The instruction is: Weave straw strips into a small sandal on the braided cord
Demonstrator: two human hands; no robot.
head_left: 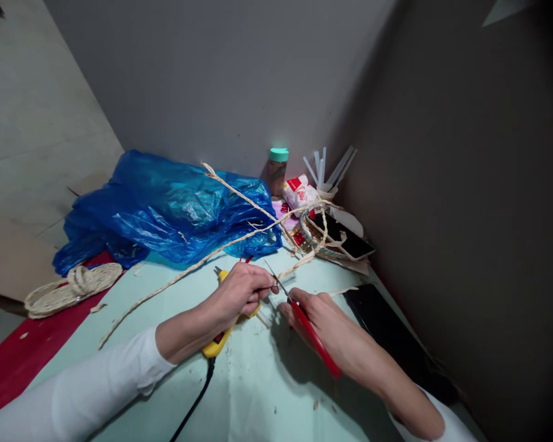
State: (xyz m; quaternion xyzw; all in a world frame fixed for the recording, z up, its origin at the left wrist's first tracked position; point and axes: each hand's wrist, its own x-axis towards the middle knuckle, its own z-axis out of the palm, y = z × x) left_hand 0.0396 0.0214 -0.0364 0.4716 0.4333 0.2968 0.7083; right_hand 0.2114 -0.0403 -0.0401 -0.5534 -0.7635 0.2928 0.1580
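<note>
Between the fingertips of my left hand is the end of a pale braided straw cord. The cord loops up at the right, and long strands of it cross over the table and the blue bag. My right hand is closed around red-handled scissors, whose blades reach up to the cord end beside my left fingertips. I cannot tell whether the blades touch the cord. Under my left hand lies a yellow glue gun with a black cable, partly hidden by the hand.
A crumpled blue plastic bag lies at the back. Behind are a jar with a teal lid, glue sticks, a red-and-white packet and a phone. A woven straw piece sits left; a black flat object lies right.
</note>
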